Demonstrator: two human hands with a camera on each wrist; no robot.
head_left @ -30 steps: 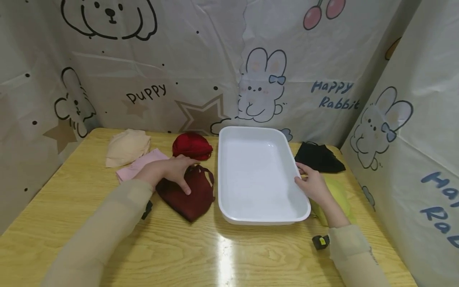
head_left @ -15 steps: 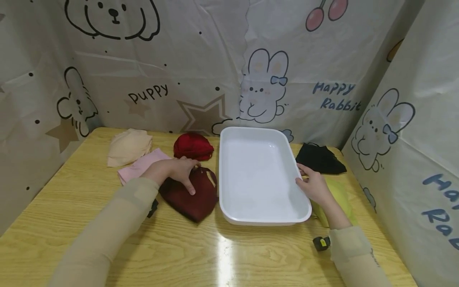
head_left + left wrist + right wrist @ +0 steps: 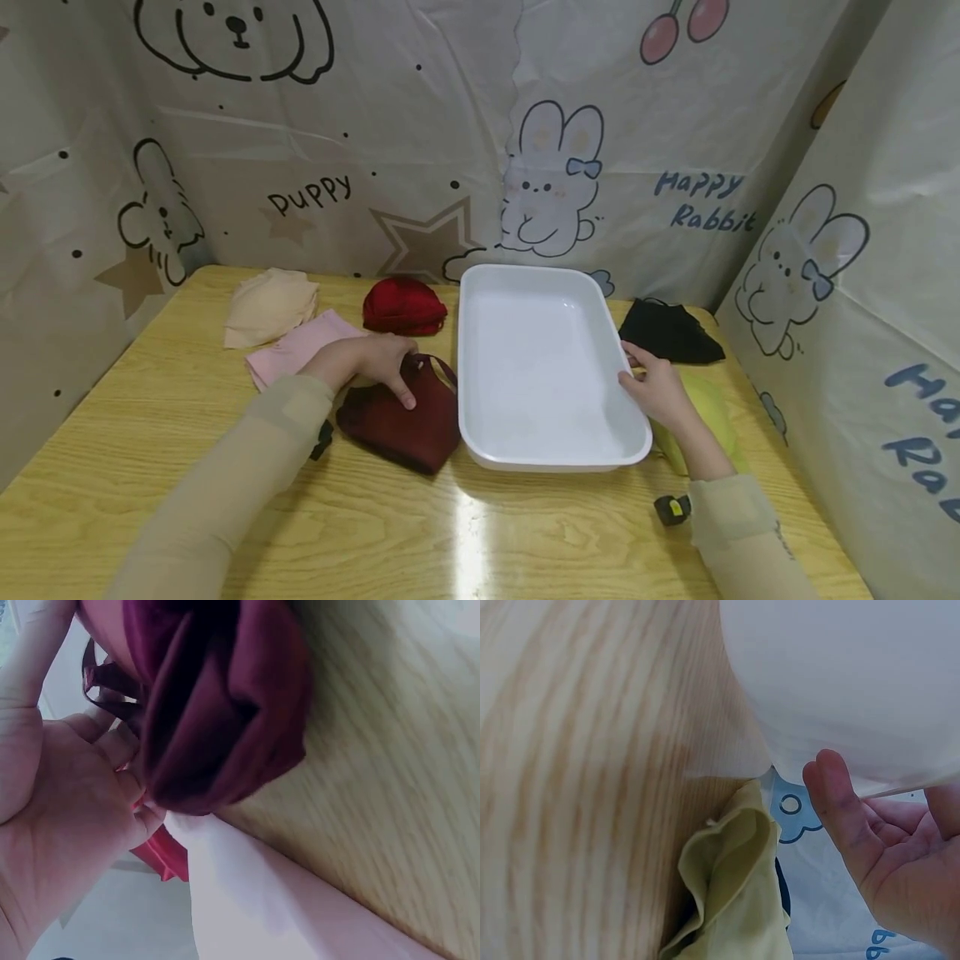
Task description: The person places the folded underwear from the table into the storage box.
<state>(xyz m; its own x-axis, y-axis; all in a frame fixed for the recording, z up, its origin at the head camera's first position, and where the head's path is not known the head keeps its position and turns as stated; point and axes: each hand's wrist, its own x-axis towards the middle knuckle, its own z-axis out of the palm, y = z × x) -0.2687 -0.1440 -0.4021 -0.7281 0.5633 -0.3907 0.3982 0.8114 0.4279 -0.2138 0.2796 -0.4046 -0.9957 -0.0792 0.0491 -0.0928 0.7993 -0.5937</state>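
Head feed: I have the left hand (image 3: 381,363) on the maroon cloth (image 3: 423,421), which lies on the wooden table (image 3: 360,533) to the left of the white tray (image 3: 540,375). Grip partly closed: thumb over the top of the fabric, other fingers at its far edge, cloth held between them. A thin strap (image 3: 446,368) loops from the cloth toward the tray wall; cloth and tray are so close that I cannot tell whether they touch. In the left wrist view the maroon fabric hangs in deep folds beside the palm. The right hand (image 3: 660,390) I read as holding the tray's right rim, thumb and fingers only slightly parted with the edge between. Nearby on the left: pink cloth (image 3: 288,352) beside the left wrist, red cloth (image 3: 403,307) beyond the maroon one, beige cloth (image 3: 270,307) farther out. On the right: black cloth (image 3: 669,332) beyond the hand, yellow-green cloth (image 3: 710,410) partly under the forearm, small black object (image 3: 670,510) by the sleeve.
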